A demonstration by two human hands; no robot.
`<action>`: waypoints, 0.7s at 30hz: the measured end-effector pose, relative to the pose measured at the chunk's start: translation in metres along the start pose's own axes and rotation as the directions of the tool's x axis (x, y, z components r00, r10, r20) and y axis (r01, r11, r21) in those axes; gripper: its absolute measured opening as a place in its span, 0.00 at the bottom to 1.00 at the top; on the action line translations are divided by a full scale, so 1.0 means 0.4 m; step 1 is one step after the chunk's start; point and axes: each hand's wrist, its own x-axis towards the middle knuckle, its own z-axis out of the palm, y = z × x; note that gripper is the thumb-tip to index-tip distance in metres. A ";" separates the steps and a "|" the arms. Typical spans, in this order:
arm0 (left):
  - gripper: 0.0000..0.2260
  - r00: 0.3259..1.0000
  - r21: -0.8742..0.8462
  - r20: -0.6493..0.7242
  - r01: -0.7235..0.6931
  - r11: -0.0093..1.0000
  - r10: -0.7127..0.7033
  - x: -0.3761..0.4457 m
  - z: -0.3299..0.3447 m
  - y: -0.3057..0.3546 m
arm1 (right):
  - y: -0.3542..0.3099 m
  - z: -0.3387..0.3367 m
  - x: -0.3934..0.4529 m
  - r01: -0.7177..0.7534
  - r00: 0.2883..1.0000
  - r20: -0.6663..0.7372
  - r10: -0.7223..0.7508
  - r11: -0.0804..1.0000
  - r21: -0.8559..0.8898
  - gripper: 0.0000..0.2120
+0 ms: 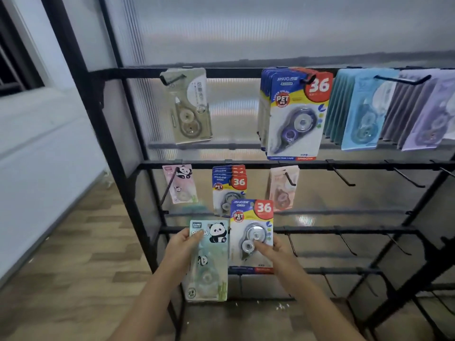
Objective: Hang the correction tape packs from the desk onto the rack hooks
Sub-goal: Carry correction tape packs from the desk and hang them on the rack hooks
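My left hand (pixel 181 247) grips a pale green panda correction tape pack (pixel 209 264) by its left edge, thumb on the front near the top. My right hand (pixel 269 248) holds a blue "36" correction tape pack (pixel 252 232), thumb pressed on the blister. Both packs are upright in front of the black rack (pixel 246 164), below its second rail. A small stack of matching "36" packs (pixel 227 185) hangs on the second rail just above the right-hand pack, and a pink panda pack (pixel 179 183) hangs to its left.
The top rail carries a beige pack (pixel 189 107), a thick "36" stack (pixel 293 114), and teal (pixel 357 109) and lilac stacks (pixel 418 112). A peach pack (pixel 283 188) hangs mid-rail. Bare hooks (pixel 344 178) stick out at right on the lower rails. Wood floor (pixel 73 242) lies left.
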 end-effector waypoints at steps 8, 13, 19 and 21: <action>0.06 0.998 -0.141 -0.046 0.026 0.990 -0.033 0.026 -0.019 -0.007 | -0.056 0.036 0.128 0.056 0.997 0.063 -0.052 0.997 -0.061 0.12; 0.07 0.995 -0.111 -0.097 0.009 0.994 -0.020 0.033 -0.044 -0.012 | -0.073 0.053 0.189 0.072 0.991 0.121 -0.062 0.994 -0.082 0.13; 0.08 0.993 -0.122 -0.119 -0.003 0.993 -0.012 0.046 -0.052 -0.009 | -0.055 0.075 0.204 0.105 0.992 0.079 -0.101 0.993 -0.056 0.09; 0.07 0.993 -0.126 -0.116 0.001 0.992 -0.015 0.046 -0.054 -0.007 | -0.048 0.082 0.200 0.110 0.992 0.061 -0.107 0.993 -0.049 0.11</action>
